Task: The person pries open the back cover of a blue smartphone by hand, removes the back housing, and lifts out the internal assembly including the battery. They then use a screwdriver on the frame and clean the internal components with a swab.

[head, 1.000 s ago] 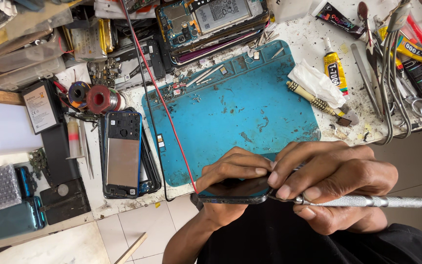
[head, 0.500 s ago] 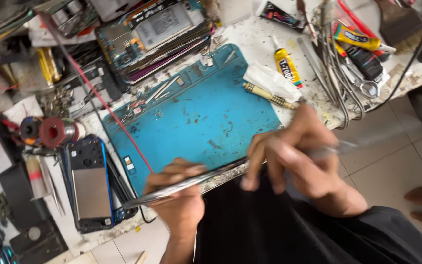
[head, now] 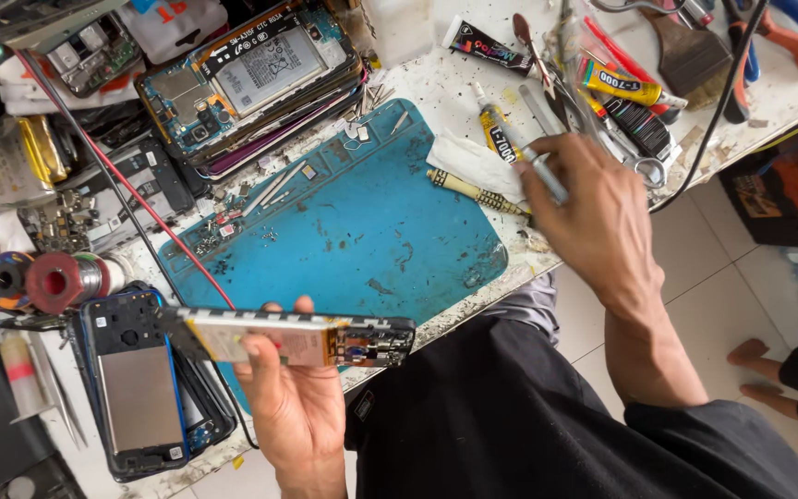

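Cluttered white workbench (head: pixel 436 74) is carrying a blue rubber repair mat (head: pixel 362 222); above its near edge the left hand (head: pixel 293 397) is clamping an opened phone frame with exposed yellow battery (head: pixel 293 340) edge-on, while the right hand (head: pixel 593 217) is closing around a thin silver tool (head: pixel 547 176) beside yellow-and-black glue tubes (head: pixel 616 85).

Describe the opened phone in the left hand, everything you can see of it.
The opened phone is a slim dark frame held level and edge-on above the bench edge. Its exposed inside shows a pale yellowish battery area and small orange-brown parts toward the right end. The left hand pinches it from below, thumb across its face, a fingertip over its top edge.
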